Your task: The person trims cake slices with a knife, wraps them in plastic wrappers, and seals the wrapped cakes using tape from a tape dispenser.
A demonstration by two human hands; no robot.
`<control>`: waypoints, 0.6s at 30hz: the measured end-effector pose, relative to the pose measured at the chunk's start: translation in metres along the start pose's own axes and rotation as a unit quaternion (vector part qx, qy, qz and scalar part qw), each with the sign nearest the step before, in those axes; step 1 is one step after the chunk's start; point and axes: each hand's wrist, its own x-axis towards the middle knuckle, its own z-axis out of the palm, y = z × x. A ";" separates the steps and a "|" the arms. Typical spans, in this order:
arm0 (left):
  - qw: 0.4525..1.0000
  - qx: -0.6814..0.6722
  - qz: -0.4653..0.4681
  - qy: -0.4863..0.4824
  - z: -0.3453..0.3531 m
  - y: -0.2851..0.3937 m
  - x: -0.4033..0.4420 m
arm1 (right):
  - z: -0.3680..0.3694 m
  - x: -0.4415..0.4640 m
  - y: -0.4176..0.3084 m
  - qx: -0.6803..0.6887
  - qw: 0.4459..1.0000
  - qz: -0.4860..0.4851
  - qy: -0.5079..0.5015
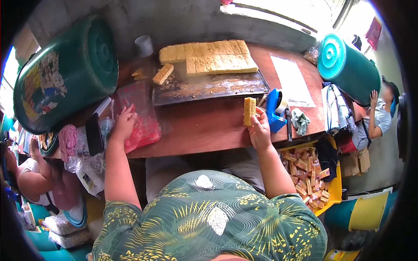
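My right hand (pixel 260 129) pinches an upright cake bar (pixel 250 112) between thumb and fingers, above the front of the table. My left hand (pixel 125 124) rests on a pile of clear plastic wrappers (pixel 146 124) with red print, its fingers stretched out over them. Behind, a dark baking tray (pixel 209 91) carries a slab of yellow cake (pixel 213 56) cut into bars. One loose cake bar (pixel 163 74) lies tilted on the tray's crumb-strewn left part. Smaller cake pieces (pixel 139 74) sit left of the tray.
A blue tape dispenser (pixel 274 112) and a grey-green cloth (pixel 300 121) lie right of my right hand. Below, a yellow crate (pixel 334 196) holds many wrapped bars. Large green drums (pixel 98 56) flank the table. Other people are at the left and right edges.
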 end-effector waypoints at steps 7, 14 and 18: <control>0.995 0.055 0.054 -0.071 -0.006 0.024 -0.004 | 0.020 -0.001 0.010 -0.099 0.995 -0.028 -0.008; 0.998 0.062 0.022 0.015 0.005 0.023 -0.010 | 0.176 -0.019 0.073 -0.056 0.970 0.089 -0.219; 0.998 0.059 0.039 -0.001 0.002 0.019 -0.010 | 0.191 -0.018 0.103 -0.052 0.968 0.107 -0.219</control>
